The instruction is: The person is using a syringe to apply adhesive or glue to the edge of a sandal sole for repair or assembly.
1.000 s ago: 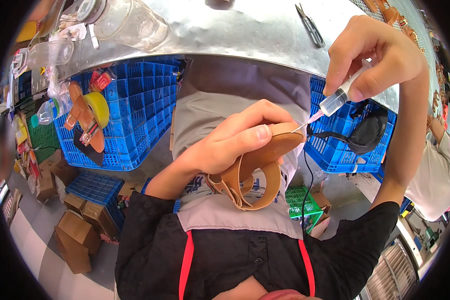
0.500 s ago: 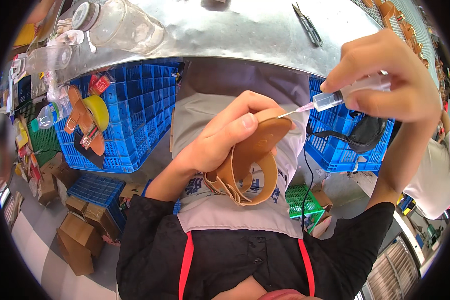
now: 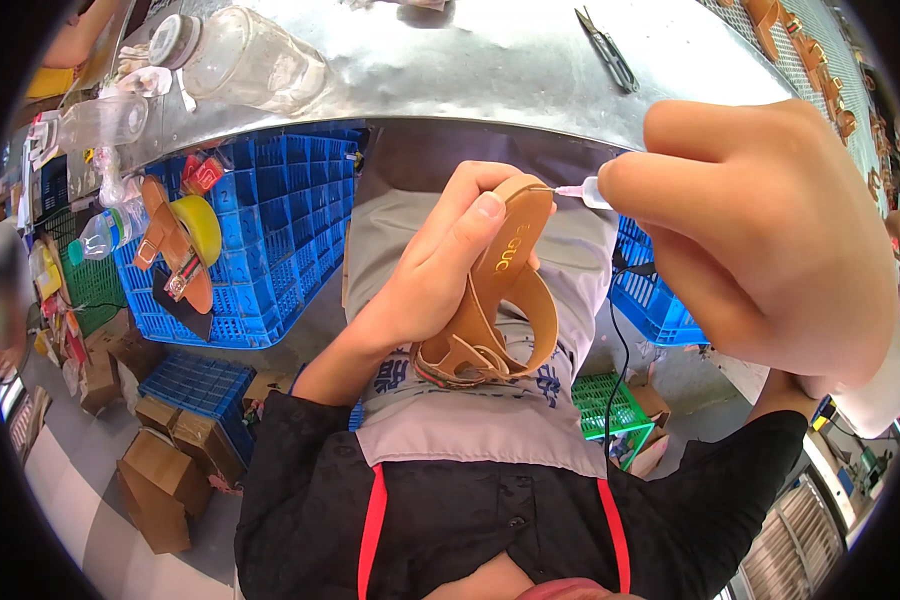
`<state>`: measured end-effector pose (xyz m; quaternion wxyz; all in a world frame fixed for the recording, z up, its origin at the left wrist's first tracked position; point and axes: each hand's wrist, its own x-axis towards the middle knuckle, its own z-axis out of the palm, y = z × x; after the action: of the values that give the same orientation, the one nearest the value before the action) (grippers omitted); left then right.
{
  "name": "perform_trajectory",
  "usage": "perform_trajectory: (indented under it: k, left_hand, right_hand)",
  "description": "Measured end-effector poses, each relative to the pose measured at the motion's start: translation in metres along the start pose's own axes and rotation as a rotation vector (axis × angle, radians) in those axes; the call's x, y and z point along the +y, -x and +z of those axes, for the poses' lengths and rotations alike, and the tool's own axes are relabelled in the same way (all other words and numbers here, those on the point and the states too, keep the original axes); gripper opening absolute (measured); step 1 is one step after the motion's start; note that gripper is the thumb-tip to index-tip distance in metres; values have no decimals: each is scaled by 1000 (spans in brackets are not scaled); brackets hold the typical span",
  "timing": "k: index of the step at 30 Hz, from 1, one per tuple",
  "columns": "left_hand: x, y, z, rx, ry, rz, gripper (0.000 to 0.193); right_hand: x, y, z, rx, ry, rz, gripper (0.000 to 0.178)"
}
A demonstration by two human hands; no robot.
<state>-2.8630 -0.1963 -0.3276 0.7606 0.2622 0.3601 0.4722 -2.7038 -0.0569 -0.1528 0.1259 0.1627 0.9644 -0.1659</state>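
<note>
My left hand (image 3: pixel 438 262) is closed round a brown sandal (image 3: pixel 507 262), thumb on its insole and fingers behind the sole. The sandal tilts with its toe end up, and its straps (image 3: pixel 538 325) hang low over my apron. My right hand (image 3: pixel 760 225) is closed on a clear syringe (image 3: pixel 595 193), whose barrel is mostly hidden behind the fingers. The syringe's thin needle, on a pink hub, points left and meets the edge of the sandal's toe end. Gold lettering marks the insole.
A metal worktable (image 3: pixel 470 70) runs across the front, bearing black-handled snips (image 3: pixel 610 52) and a large clear jar (image 3: pixel 255 62). Blue crates (image 3: pixel 260 230) stand at my left; another sandal (image 3: pixel 175 245) and a yellow tape roll (image 3: pixel 198 228) rest there. More sandals (image 3: pixel 820 65) lie at far right.
My right hand has come nearer and lower, hiding most of the syringe. The sandal has turned so its insole faces up more, showing the lettering, and has shifted slightly left.
</note>
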Motion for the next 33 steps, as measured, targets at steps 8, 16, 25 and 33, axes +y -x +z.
perform_trajectory:
  k: [8,16,25,33]
  left_hand:
    - [-2,3,4,27,-40,-2,40]
    - [-11,3,-1,-104,-67,50,44]
    - [-10,5,-4,-269,25,82,49]
    - [-12,2,-4,-338,71,90,52]
  right_hand:
    - [34,-20,8,-65,-286,61,20]
    - [51,-35,-26,-502,-518,277,25]
    - [73,-28,-8,-618,-840,337,28]
    - [93,-26,13,-504,-1028,267,35]
